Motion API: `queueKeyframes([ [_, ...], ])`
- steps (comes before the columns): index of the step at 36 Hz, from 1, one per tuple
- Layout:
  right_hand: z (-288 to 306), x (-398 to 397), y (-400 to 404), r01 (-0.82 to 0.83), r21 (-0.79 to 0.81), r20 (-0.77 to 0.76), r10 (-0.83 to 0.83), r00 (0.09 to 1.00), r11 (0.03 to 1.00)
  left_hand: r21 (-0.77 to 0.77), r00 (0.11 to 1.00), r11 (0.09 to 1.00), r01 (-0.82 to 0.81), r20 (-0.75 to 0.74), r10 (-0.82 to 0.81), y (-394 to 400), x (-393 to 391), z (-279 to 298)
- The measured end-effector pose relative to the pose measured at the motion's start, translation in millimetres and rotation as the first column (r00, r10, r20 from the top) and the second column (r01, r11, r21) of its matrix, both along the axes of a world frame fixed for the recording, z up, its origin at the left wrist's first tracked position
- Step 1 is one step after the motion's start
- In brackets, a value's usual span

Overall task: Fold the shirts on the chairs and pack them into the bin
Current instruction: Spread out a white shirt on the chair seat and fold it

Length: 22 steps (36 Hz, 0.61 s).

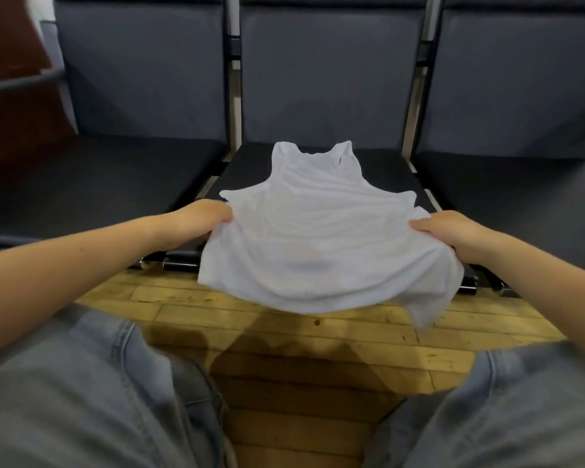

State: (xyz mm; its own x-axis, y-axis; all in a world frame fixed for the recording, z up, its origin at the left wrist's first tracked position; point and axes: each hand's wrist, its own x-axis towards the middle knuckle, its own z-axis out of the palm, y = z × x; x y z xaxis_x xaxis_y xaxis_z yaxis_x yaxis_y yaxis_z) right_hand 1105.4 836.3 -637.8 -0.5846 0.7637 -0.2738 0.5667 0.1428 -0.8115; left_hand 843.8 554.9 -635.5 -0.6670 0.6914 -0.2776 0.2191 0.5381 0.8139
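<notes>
2 hands (201,224) (453,236) grip white shirt (318,231)

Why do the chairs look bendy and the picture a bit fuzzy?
Head view: the wide lens curves the chairs near the edges; the white shirt and both hands look soft, slightly blurred; a dark shadow falls on the wooden floor between the knees.

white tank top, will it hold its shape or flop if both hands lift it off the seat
Probably floppy: the tank top already sags in soft folds between the left hand and right hand, its hem drooping past the seat edge. It looks thin and light, so the straps would likely dangle when lifted.
</notes>
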Motion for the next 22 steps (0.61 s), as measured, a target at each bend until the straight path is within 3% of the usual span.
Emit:
queueKeyframes([
  [3, -3, -2, 0, 0.04, 0.051, -0.037, -0.038, 0.999, 0.998, 0.272, 0.947, 0.957, -0.101, 0.321, 0.009, 5, 8, -3],
  [5, -5, -3, 2, 0.051, 0.064, -0.039, -0.048, 0.998, 0.997, 0.295, 0.911, 0.949, -0.114, 0.413, -0.019, 7, 16, -4],
  [7, -7, -5, 3, 0.065, 0.066, -0.042, -0.062, 0.997, 0.996, 0.226, 0.904, 0.972, -0.072, 0.426, -0.032, 5, 24, -8],
  [11, -7, -8, 4, 0.06, 0.074, -0.021, -0.058, 0.998, 0.995, -0.106, 0.959, 0.99, 0.09, 0.279, -0.057, -3, 35, -17],
  [13, -8, -10, 6, 0.057, 0.081, -0.009, -0.056, 0.998, 0.995, -0.196, 0.977, 0.973, 0.121, 0.199, -0.082, -6, 39, -17],
  [16, -10, -11, 8, 0.029, 0.121, 0.04, -0.034, 0.999, 0.992, -0.23, 0.999, 0.972, 0.046, 0.026, -0.041, -8, 36, -13],
  [19, -13, -13, 10, -0.03, 0.238, 0.118, 0.001, 0.993, 0.971, -0.173, 0.989, 0.977, -0.125, -0.104, 0.108, -6, 25, -13],
  [22, -16, -17, 11, -0.112, 0.391, 0.235, 0.018, 0.972, 0.913, -0.155, 0.954, 0.978, -0.141, -0.287, 0.092, -1, 16, -16],
])
